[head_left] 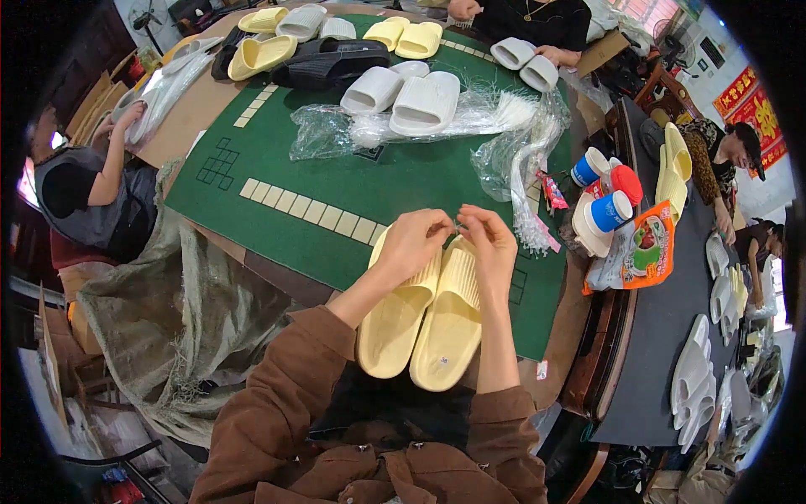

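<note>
On the green desk (pixel 336 181) right in front of me lie two pale yellow slippers (pixel 424 315), side by side, soles up. My left hand (pixel 411 244) and right hand (pixel 489 244) meet just above them, each grip pinched shut on something tiny; I cannot tell what. I think I am joining the pair. Next calls for small, careful fingers and keeping both slippers close together.

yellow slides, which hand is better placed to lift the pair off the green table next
Left, probably. The left hand rests over the straps of the pale yellow slide sandals, its wrist lying on the left one. The right hand pinches something small at the fingertips, above the right strap.
</note>
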`<action>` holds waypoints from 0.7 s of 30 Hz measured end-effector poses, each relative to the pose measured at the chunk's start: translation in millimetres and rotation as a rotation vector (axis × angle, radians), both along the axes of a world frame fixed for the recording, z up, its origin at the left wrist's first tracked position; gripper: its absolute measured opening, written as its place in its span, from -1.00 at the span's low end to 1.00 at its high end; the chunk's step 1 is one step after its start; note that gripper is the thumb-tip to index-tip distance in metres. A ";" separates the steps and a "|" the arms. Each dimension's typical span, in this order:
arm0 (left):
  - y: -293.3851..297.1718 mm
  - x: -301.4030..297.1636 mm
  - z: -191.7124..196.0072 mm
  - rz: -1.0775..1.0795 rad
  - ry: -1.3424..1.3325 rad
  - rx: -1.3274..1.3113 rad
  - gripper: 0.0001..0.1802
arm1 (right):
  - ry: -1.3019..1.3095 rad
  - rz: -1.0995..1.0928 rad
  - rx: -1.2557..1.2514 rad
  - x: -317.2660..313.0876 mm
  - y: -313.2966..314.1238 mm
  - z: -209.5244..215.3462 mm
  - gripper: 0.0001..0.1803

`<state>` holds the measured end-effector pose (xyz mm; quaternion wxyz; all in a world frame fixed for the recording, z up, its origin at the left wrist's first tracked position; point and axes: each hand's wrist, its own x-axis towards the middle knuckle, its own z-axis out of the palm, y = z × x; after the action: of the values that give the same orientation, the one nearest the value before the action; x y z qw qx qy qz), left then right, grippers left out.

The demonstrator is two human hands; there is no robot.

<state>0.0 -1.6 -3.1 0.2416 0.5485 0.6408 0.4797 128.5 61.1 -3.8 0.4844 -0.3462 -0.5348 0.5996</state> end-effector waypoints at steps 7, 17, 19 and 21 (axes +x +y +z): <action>-0.1 -0.5 -1.0 0.018 -0.035 -0.040 -0.86 | -0.137 0.011 0.096 -3.4 -2.9 -4.3 -0.83; 3.6 -1.8 -3.4 0.009 -0.035 0.018 -0.84 | -0.250 -0.085 0.210 -4.8 -6.2 2.8 -0.84; 2.8 -0.9 -2.2 0.020 0.006 0.004 -0.83 | -0.470 -0.049 0.405 -3.4 -7.4 3.1 -0.85; 1.7 -1.3 -2.0 0.036 0.049 -0.008 -0.81 | -0.538 -0.021 0.434 -3.0 -10.4 4.5 -0.86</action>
<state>-1.3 0.1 -5.1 0.2197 0.5475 0.6582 0.4678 125.5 50.7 0.7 0.3948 -0.3863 -0.7547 0.3540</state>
